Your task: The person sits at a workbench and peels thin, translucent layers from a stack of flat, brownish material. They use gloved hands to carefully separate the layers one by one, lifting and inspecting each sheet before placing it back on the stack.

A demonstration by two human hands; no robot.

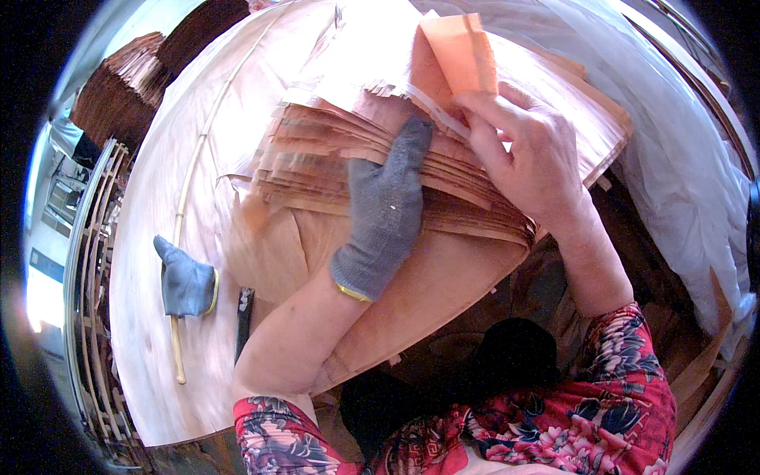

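Note:
Thin wood veneer sheets point(309, 154) lie fanned in layers before me, their edges stepped toward my body. My left hand point(380, 222), in a grey knitted glove with a yellow cuff, is closed on those layered edges. Its thumb lies on top, and the other fingers are mostly hidden among the sheets. My right hand point(538, 150) is bare and pinches the edge of an upper sheet with thumb and forefinger. By these fingertips an orange veneer flap point(467, 55) curls upward, and a narrow pale strip point(439, 112) runs along the edge toward my left thumb.
An empty grey-blue glove point(186, 277) lies on the pale sheet at left, over a long thin stick point(190, 190). A dark bar-like tool point(245, 317) rests by my left forearm. Brown veneer stacks point(127, 87) stand far left. Translucent plastic sheeting point(673, 158) hangs at right.

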